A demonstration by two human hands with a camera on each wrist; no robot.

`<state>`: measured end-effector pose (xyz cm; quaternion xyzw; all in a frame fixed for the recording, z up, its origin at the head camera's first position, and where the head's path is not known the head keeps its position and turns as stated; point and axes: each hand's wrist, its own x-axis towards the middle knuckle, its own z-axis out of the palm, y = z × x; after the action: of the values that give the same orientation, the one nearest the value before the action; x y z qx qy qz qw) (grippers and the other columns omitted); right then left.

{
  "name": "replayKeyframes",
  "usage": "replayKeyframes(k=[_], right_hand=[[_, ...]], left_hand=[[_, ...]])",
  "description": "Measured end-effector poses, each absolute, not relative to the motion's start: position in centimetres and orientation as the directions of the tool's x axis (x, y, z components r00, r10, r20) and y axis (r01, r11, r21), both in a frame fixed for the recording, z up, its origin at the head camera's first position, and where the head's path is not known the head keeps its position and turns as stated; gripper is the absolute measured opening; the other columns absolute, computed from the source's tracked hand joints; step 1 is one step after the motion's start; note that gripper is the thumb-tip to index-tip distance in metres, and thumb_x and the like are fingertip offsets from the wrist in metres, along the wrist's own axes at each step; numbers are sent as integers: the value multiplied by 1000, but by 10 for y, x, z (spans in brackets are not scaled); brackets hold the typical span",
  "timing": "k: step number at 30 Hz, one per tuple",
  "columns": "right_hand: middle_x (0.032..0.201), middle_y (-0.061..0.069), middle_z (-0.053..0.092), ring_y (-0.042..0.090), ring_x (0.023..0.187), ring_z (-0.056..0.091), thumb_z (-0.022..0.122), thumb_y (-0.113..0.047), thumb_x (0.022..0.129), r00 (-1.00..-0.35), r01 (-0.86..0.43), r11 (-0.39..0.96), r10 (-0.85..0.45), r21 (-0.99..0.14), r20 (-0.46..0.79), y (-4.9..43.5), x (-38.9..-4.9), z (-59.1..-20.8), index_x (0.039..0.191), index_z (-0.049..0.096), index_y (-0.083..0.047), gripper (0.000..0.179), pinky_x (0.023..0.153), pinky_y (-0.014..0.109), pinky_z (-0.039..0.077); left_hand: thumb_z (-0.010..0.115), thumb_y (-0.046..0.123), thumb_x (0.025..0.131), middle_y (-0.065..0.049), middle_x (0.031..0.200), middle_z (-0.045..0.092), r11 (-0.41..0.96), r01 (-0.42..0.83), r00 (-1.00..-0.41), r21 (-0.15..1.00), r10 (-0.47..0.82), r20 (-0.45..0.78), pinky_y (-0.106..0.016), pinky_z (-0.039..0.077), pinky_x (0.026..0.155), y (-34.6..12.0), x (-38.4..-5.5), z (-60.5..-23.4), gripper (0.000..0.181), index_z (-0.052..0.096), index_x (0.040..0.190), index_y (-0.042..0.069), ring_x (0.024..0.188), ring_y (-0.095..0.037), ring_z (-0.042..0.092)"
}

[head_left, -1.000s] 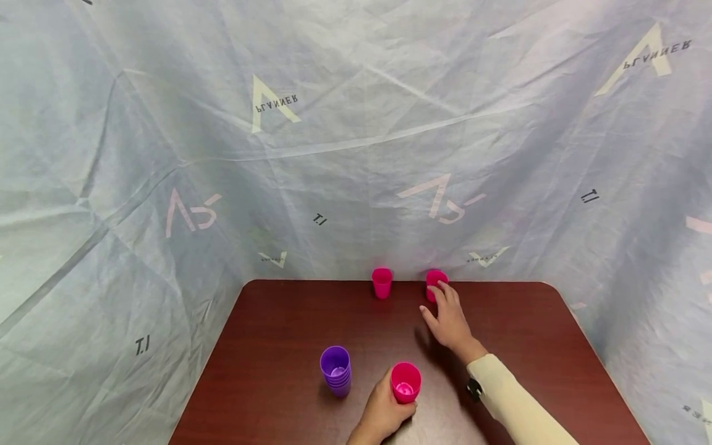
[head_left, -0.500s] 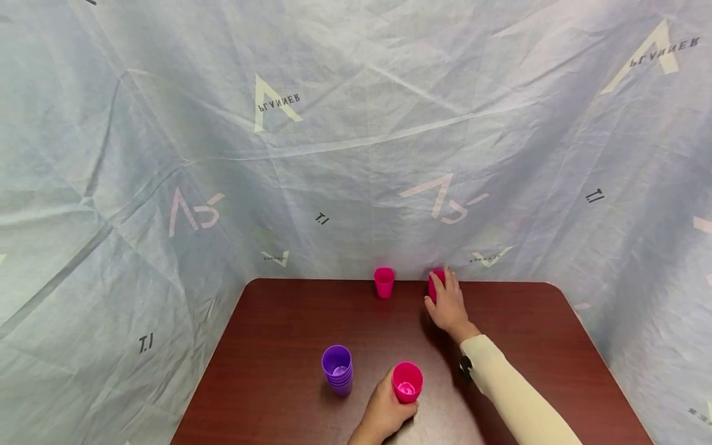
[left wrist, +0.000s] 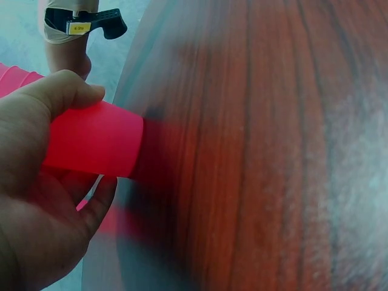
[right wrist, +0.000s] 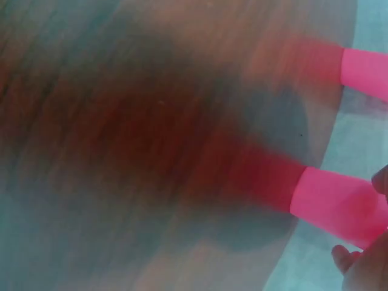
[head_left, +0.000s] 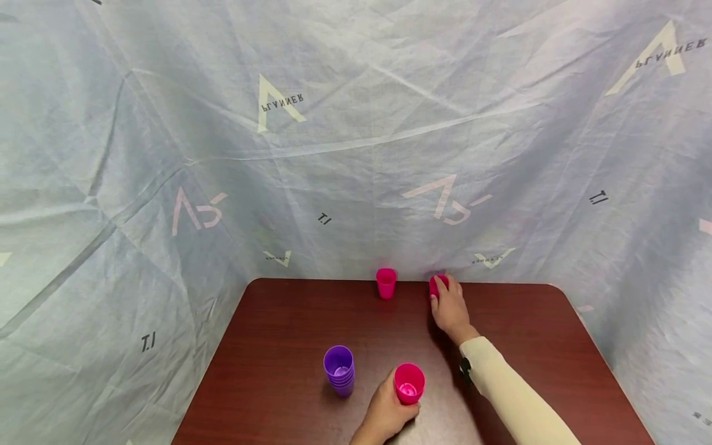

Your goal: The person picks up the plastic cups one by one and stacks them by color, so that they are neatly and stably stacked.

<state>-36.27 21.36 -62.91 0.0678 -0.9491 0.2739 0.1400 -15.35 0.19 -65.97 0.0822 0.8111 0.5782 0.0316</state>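
My left hand [head_left: 385,408] grips a bright pink plastic cup [head_left: 408,390] near the front of the table, its mouth facing up. In the left wrist view, ridges near the rim of that pink cup [left wrist: 97,139] suggest nested cups. At the far edge, my right hand [head_left: 452,309] has its fingers around another pink cup [head_left: 436,285], partly hiding it. The right wrist view shows fingertips [right wrist: 342,257] at the upper part of this pink cup [right wrist: 330,203]. To its left stands a separate pink cup [head_left: 386,284], upright.
A stack of nested purple cups [head_left: 339,371] stands left of my left hand. The dark reddish-brown table [head_left: 278,334] ends just behind the far pink cups. A grey printed cloth [head_left: 356,185] hangs behind it and at the sides.
My right hand has reached forward to the far right pink cup, and its fingers have closed around it. My left hand keeps its hold on the near cup.
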Motion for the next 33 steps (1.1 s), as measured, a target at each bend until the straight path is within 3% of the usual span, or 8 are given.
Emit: replayKeyframes(k=[8, 19, 26, 33], right_hand=[[153, 29, 38, 49, 128, 57, 66, -20, 101, -967, -134, 808, 21, -574, 255, 219, -364, -625, 158, 40, 0, 66, 106, 63, 52], [137, 26, 43, 48, 119, 62, 84, -14, 84, -947, -203, 787, -6, -582, 323, 219, -347, -618, 143, 54, 2, 68, 102, 62, 55], [135, 23, 44, 45, 113, 63, 85, -13, 85, -934, -235, 765, -7, -600, 357, 219, -334, -620, 140, 55, -1, 64, 97, 60, 58], [134, 23, 49, 43, 116, 61, 89, -7, 79, -864, -340, 737, 0, -584, 503, 208, -319, -620, 135, 57, -1, 66, 95, 61, 58]], left_hand=[[90, 9, 75, 5, 127, 73, 320, 85, -983, 944, 180, 27, -26, 51, 110, 3, -154, -662, 78, 57, 145, 21, 121, -5, 65], [90, 10, 73, 3, 124, 74, 363, 123, -985, 924, 158, 69, -29, 53, 108, 2, -155, -660, 78, 58, 144, 19, 119, -8, 67], [89, 9, 74, 5, 125, 74, 338, 97, -985, 936, 170, 41, -26, 52, 109, 2, -156, -659, 78, 58, 144, 20, 119, -6, 66], [89, 10, 73, 7, 124, 74, 356, 99, -986, 929, 161, 43, -25, 52, 107, 2, -155, -663, 78, 58, 143, 22, 117, -3, 65]])
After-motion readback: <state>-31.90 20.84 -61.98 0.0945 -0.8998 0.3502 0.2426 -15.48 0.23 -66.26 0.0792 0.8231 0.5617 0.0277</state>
